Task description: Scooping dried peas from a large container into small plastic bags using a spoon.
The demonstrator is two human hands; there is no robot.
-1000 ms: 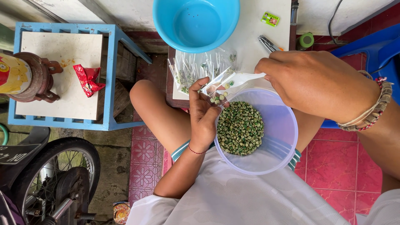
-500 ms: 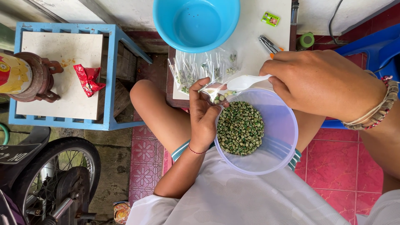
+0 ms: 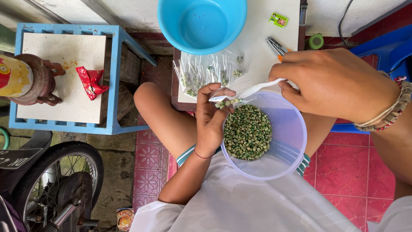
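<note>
1. Nearest, a clear plastic tub [image 3: 274,165] rests on the person's lap, tilted toward the body, with a heap of green coated peas [image 3: 247,132] lying against its left wall.
2. The left hand [image 3: 211,122] rests at the tub's left rim; its fingers [image 3: 216,90] curl together, pinching open a small clear bag [image 3: 226,101] that has a few peas inside, just above the heap.
3. The right hand [image 3: 332,83] hovers over the tub's far rim, its fingers pressed together around the handle of a white plastic spoon [image 3: 262,88], whose tip touches the bag's mouth.
4. Beyond the tub, filled small bags [image 3: 205,73] lie in a row along the near edge of a white tabletop [image 3: 262,38].
5. A blue plastic bowl [image 3: 201,21] sits at the tabletop's far left corner; a metal tool [image 3: 276,45] lies toward the right edge.
6. Left, well apart, a blue-framed stand [image 3: 113,77] carries a red crumpled wrapper [image 3: 91,81] and a brown pot [image 3: 36,81].
7. A motorcycle wheel [image 3: 64,184] shows at the lower left.
</note>
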